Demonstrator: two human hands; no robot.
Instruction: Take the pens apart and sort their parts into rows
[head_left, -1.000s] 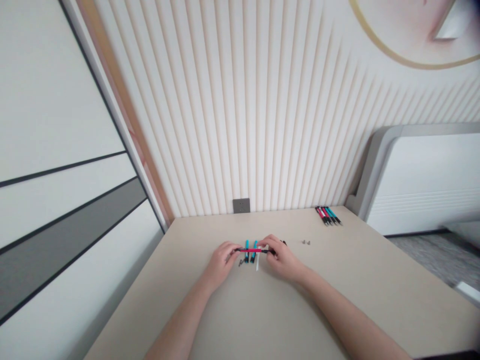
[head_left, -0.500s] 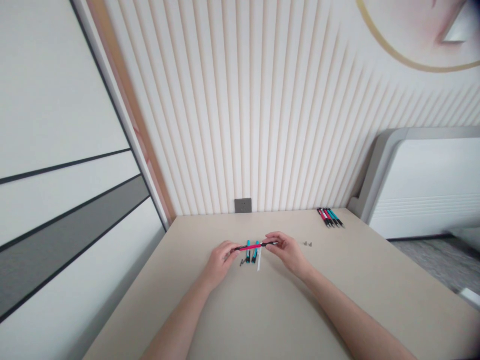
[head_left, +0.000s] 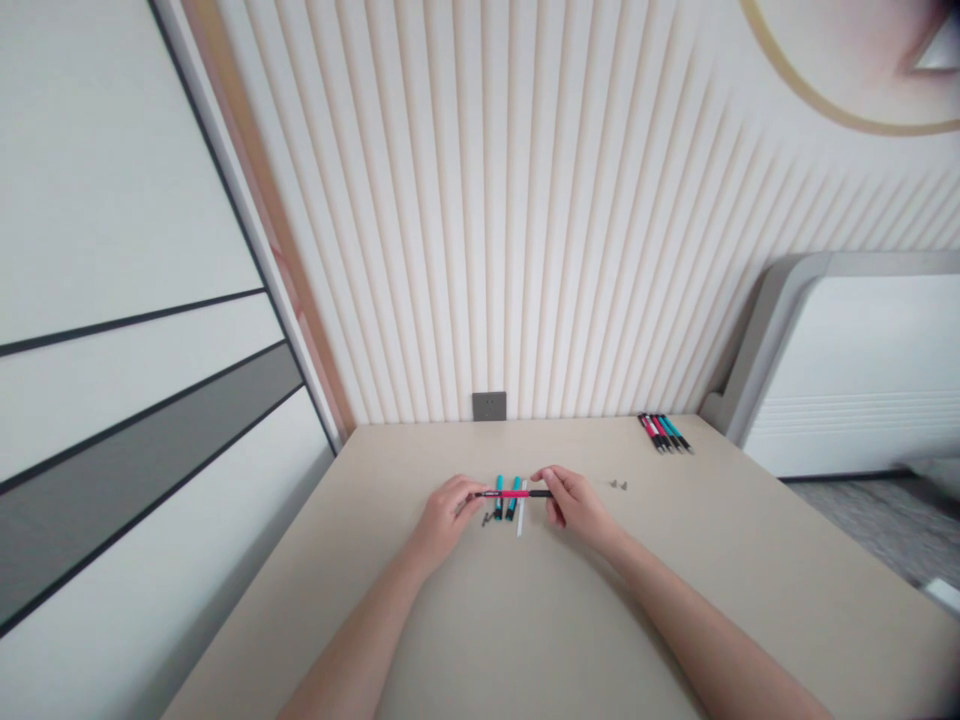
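A pink and black pen (head_left: 514,493) is held level above the table between my two hands. My left hand (head_left: 450,508) pinches its left end. At the black right end, my right hand (head_left: 571,500) has its fingers closed around the tip, which they hide. Beneath the pen lie two blue and black pen barrels (head_left: 511,508), side by side. A thin white strip or tube (head_left: 520,522) rests just right of them. Small dark parts (head_left: 488,519) lie near my left fingertips.
Several pink and blue pens (head_left: 664,433) lie in a row at the table's back right. Two small grey pieces (head_left: 619,485) sit right of my right hand. The beige table (head_left: 465,620) meets a ribbed wall with a dark socket (head_left: 489,406).
My right fingers have shifted on the pen's black end, whose grip now shows thicker. The pen has come closer to level. The view has tilted slightly.
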